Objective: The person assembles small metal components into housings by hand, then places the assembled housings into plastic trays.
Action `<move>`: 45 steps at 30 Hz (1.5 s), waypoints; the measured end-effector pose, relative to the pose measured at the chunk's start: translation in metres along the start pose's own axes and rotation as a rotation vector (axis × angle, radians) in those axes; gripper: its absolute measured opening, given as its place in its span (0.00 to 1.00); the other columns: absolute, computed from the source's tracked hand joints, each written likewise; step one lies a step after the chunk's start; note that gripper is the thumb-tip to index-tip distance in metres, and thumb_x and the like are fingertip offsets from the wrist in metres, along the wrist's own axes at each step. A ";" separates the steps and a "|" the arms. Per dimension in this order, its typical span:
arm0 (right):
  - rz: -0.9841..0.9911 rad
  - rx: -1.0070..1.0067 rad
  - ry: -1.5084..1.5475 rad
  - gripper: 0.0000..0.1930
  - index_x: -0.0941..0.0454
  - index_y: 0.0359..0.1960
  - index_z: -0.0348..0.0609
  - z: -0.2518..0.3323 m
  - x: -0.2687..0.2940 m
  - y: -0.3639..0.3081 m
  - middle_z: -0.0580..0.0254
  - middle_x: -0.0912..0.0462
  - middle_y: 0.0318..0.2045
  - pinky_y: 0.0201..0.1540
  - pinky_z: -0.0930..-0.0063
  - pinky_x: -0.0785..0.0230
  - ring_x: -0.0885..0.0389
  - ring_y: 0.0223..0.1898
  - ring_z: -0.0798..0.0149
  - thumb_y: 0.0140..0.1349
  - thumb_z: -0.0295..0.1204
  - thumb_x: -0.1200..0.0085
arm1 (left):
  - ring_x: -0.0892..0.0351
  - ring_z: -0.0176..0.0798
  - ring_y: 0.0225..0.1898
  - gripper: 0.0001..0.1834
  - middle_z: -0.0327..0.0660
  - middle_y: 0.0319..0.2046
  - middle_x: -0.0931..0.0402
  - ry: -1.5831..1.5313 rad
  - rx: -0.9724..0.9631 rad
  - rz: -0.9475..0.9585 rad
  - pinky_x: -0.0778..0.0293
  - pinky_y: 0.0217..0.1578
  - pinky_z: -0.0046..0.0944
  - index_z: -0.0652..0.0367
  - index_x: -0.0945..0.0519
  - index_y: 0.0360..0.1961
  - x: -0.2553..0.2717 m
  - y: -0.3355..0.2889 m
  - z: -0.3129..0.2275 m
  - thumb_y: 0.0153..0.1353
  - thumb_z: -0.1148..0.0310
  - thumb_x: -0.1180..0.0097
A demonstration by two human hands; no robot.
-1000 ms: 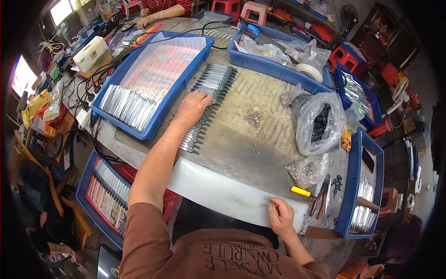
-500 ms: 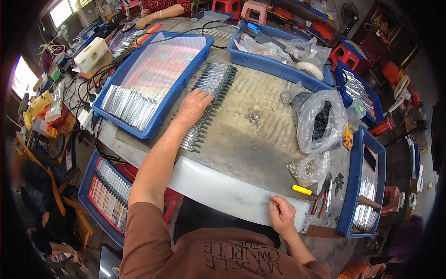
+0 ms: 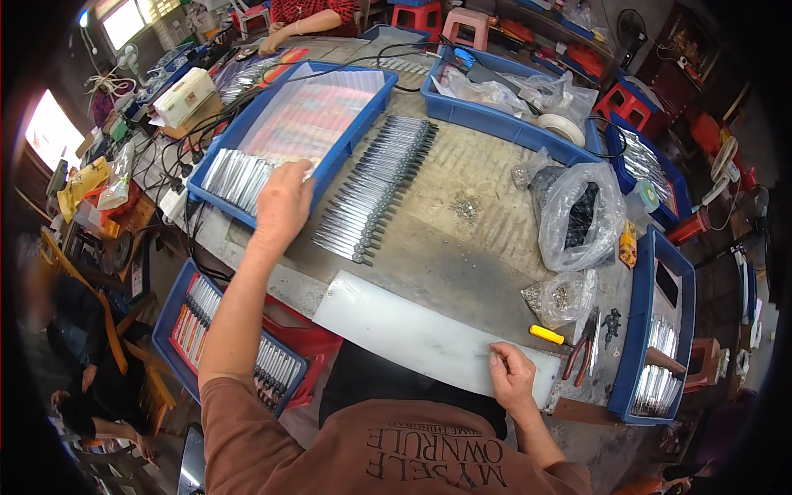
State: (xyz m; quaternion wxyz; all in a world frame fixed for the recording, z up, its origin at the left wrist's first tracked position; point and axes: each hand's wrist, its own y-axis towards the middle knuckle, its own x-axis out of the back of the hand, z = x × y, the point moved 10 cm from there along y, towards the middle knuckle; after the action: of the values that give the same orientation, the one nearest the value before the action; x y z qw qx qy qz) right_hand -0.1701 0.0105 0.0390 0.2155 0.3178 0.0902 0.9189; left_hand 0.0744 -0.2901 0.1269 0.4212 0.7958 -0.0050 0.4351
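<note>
My left hand (image 3: 285,202) is over the right rim of a blue tray (image 3: 351,132), beside slim shiny metal rods (image 3: 239,177) lined up inside it. Its fingers are bent downward and together; a small pale glint shows at their tips, but what they hold is hidden. To the right of that tray, a long row of metal rods with dark ends (image 3: 375,190) lies side by side on the table. My right hand (image 3: 511,375) rests with curled fingers on the right end of a white board (image 3: 412,326). Anything inside that grip cannot be made out.
A yellow-handled tool (image 3: 546,335) and red-handled pliers (image 3: 584,351) lie right of the board. Beyond them are a clear bag of dark parts (image 3: 582,214) and a blue tray (image 3: 648,330). Black cables (image 3: 198,148) run along the left. Another person's hand (image 3: 274,41) is across the table.
My left hand has left the row of rods and moved left to the tray's rim. My right hand stays on the board. The whole view has shifted slightly.
</note>
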 end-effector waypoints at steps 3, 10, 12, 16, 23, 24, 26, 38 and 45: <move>-0.008 0.008 0.003 0.07 0.27 0.33 0.34 0.001 0.000 0.000 0.56 0.25 0.22 0.24 0.75 0.35 0.27 0.20 0.63 0.50 0.20 0.50 | 0.26 0.52 0.35 0.10 0.49 0.32 0.25 0.102 0.203 0.170 0.30 0.36 0.45 0.61 0.25 0.35 0.000 -0.007 0.058 0.49 0.72 0.47; -0.019 0.023 -0.013 0.07 0.27 0.33 0.33 -0.001 -0.001 -0.001 0.56 0.26 0.21 0.24 0.75 0.37 0.28 0.20 0.64 0.51 0.20 0.50 | 0.23 0.50 0.36 0.13 0.49 0.29 0.22 0.167 0.454 0.554 0.29 0.38 0.44 0.59 0.21 0.29 -0.029 -0.024 0.110 0.44 0.62 0.42; -0.012 0.021 -0.013 0.07 0.27 0.33 0.33 0.000 -0.001 -0.001 0.56 0.26 0.21 0.24 0.75 0.37 0.29 0.20 0.64 0.51 0.20 0.50 | 0.23 0.50 0.35 0.14 0.50 0.29 0.22 0.153 0.444 0.617 0.29 0.37 0.44 0.60 0.21 0.29 -0.039 -0.023 0.117 0.43 0.62 0.41; -0.009 0.021 -0.027 0.07 0.27 0.33 0.33 0.002 -0.002 0.000 0.56 0.27 0.20 0.24 0.75 0.37 0.29 0.20 0.64 0.51 0.20 0.51 | 0.23 0.49 0.34 0.12 0.50 0.27 0.22 0.115 0.461 0.726 0.28 0.36 0.42 0.60 0.20 0.27 -0.050 -0.025 0.123 0.41 0.63 0.42; -0.016 0.043 -0.049 0.06 0.27 0.33 0.33 0.002 -0.003 0.000 0.55 0.26 0.20 0.25 0.74 0.36 0.28 0.20 0.62 0.51 0.20 0.51 | 0.23 0.50 0.32 0.08 0.49 0.24 0.23 0.085 0.456 0.614 0.29 0.35 0.43 0.59 0.23 0.22 -0.047 -0.024 0.123 0.42 0.65 0.42; -0.014 0.044 -0.052 0.06 0.27 0.33 0.34 0.001 -0.003 0.000 0.55 0.26 0.21 0.25 0.74 0.36 0.28 0.21 0.62 0.51 0.20 0.51 | 0.23 0.50 0.32 0.08 0.49 0.24 0.23 0.085 0.454 0.612 0.29 0.35 0.43 0.59 0.23 0.22 -0.046 -0.024 0.122 0.42 0.65 0.42; -0.014 0.045 -0.054 0.06 0.27 0.33 0.34 0.001 -0.003 -0.001 0.55 0.26 0.21 0.25 0.74 0.36 0.27 0.21 0.61 0.51 0.20 0.50 | 0.24 0.51 0.32 0.09 0.48 0.24 0.23 0.042 0.457 0.509 0.29 0.34 0.42 0.60 0.24 0.23 -0.037 -0.021 0.119 0.43 0.66 0.41; -0.026 0.062 -0.072 0.04 0.26 0.30 0.36 0.007 0.001 -0.001 0.54 0.26 0.21 0.25 0.71 0.36 0.27 0.22 0.57 0.51 0.21 0.50 | 0.33 0.23 0.19 0.07 0.33 0.18 0.30 -0.917 0.622 0.342 0.37 0.18 0.25 0.63 0.23 0.32 -0.009 -0.023 0.024 0.52 0.72 0.45; -0.006 0.032 -0.025 0.04 0.26 0.30 0.36 0.009 0.001 0.001 0.54 0.26 0.21 0.26 0.71 0.35 0.26 0.23 0.56 0.52 0.22 0.50 | 0.32 0.23 0.19 0.08 0.33 0.20 0.29 -1.253 0.546 0.464 0.36 0.18 0.23 0.65 0.25 0.32 -0.024 -0.060 -0.072 0.55 0.71 0.45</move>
State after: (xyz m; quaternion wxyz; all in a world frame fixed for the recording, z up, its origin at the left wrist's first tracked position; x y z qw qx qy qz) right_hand -0.1659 0.0103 0.0472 0.2142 0.3324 0.1033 0.9127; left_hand 0.0322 -0.2113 0.0894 0.0220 0.9511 -0.3056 -0.0393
